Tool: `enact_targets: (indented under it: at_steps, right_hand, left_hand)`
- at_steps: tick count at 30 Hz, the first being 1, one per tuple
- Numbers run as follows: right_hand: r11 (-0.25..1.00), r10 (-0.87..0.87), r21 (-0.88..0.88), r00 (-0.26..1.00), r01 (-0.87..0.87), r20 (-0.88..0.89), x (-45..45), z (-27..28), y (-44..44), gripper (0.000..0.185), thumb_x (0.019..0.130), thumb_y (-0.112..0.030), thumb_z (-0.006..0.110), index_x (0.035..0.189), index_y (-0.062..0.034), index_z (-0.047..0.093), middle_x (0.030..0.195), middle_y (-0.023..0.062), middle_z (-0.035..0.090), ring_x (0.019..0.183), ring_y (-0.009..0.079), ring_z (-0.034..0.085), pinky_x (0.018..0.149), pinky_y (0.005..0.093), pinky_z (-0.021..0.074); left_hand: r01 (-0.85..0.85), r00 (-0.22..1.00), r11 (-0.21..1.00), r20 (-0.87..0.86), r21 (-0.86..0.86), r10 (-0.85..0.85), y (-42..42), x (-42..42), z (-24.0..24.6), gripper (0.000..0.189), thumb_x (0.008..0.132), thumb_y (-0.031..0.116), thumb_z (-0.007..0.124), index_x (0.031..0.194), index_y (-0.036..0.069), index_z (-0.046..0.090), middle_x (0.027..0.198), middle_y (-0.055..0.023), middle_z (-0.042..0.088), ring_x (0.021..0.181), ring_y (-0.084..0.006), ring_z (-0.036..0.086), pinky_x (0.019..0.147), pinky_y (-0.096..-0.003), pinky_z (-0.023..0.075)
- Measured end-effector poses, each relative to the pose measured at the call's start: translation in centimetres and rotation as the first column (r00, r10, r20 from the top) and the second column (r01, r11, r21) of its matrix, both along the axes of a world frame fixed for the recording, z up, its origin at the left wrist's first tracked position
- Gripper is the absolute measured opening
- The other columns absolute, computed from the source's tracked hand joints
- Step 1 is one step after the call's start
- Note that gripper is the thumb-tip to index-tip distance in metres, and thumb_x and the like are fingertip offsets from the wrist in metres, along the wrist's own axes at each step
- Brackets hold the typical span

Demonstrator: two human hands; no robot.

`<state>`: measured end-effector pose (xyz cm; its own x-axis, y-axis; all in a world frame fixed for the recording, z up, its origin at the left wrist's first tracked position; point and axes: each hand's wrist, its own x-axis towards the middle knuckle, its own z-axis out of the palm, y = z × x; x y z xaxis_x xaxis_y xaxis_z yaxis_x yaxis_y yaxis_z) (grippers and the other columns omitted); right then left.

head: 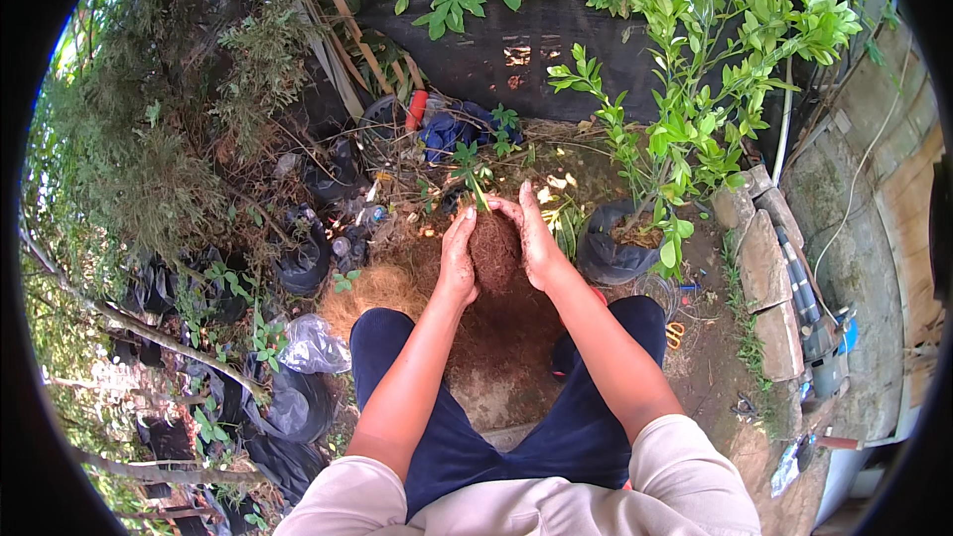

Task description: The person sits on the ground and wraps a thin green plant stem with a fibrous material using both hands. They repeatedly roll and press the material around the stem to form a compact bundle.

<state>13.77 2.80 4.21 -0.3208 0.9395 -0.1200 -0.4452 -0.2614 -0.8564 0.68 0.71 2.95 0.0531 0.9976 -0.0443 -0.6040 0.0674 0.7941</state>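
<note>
A brown, fibrous root ball (pixel 495 249) is held upright between my two cupped palms, above the ground between my knees. A small seedling (pixel 473 177) with a pale green stem and lobed leaves rises from its top. My left hand (pixel 456 259) presses along the ball's left side. My right hand (pixel 539 244) curves around its right side, some fingers bent over the top near the stem. Soil clings to both hands. The far side and underside of the ball are hidden. Loose tan fibre (pixel 376 296) lies in a heap left of my left hand.
A leafy shrub in a black plastic grow bag (pixel 612 253) stands to the right. Orange-handled scissors (pixel 674 335) lie beside my right knee, near stacked stone blocks (pixel 767 264). A clear plastic bag (pixel 316 344) and several black grow bags (pixel 304 257) sit at the left.
</note>
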Motion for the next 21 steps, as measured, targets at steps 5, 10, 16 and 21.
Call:
enact_targets:
  at_steps: [5,10,16,21]
  right_hand:
    - [0.955,-0.257,-0.022,0.862,0.296,0.437,-1.6,-1.4,-0.4,0.085,0.099,-0.073,0.031,0.13,0.0012,0.06,0.13,0.0172,0.059,0.12,0.0205,0.052,0.109,0.0342,0.0345]
    - [0.966,-0.225,0.028,0.78,0.257,0.584,-1.6,-1.6,-1.1,0.091,0.1,-0.073,0.027,0.1,0.009,0.067,0.097,0.0234,0.067,0.093,0.0302,0.061,0.085,0.0423,0.0445]
    - [0.963,-0.212,-0.037,0.836,0.267,0.506,-1.8,-1.5,-1.4,0.084,0.1,-0.071,0.033,0.093,0.0047,0.069,0.086,0.0141,0.066,0.083,0.0203,0.056,0.077,0.0406,0.0439]
    - [0.925,-0.279,-0.229,0.951,0.304,0.136,-1.9,-3.1,0.6,0.078,0.1,-0.069,0.037,0.11,0.0024,0.068,0.102,0.011,0.065,0.093,0.0173,0.056,0.082,0.0374,0.0437]
  left_hand:
    - [-0.016,0.994,0.999,-0.109,-0.032,0.012,-0.4,0.9,-0.9,0.039,0.103,0.035,0.055,0.124,0.003,0.063,0.12,-0.0042,0.063,0.107,-0.0149,0.06,0.1,-0.0301,0.0426]
    - [-0.136,0.958,0.985,-0.241,0.107,0.158,-0.9,2.0,-1.8,0.032,0.106,0.029,0.053,0.105,0.0,0.068,0.094,0.0043,0.063,0.088,-0.0054,0.054,0.084,-0.0259,0.0443]
    - [-0.092,0.973,0.993,-0.205,0.072,0.105,-0.8,1.6,-2.7,0.035,0.105,0.029,0.055,0.117,-0.001,0.067,0.106,-0.0007,0.068,0.093,-0.0071,0.059,0.085,-0.0249,0.0471]
    - [-0.178,0.875,0.962,-0.414,0.207,0.251,0.2,2.1,-2.5,0.032,0.105,0.025,0.055,0.112,-0.004,0.066,0.107,-0.0041,0.066,0.099,-0.0108,0.058,0.09,-0.0272,0.0459]
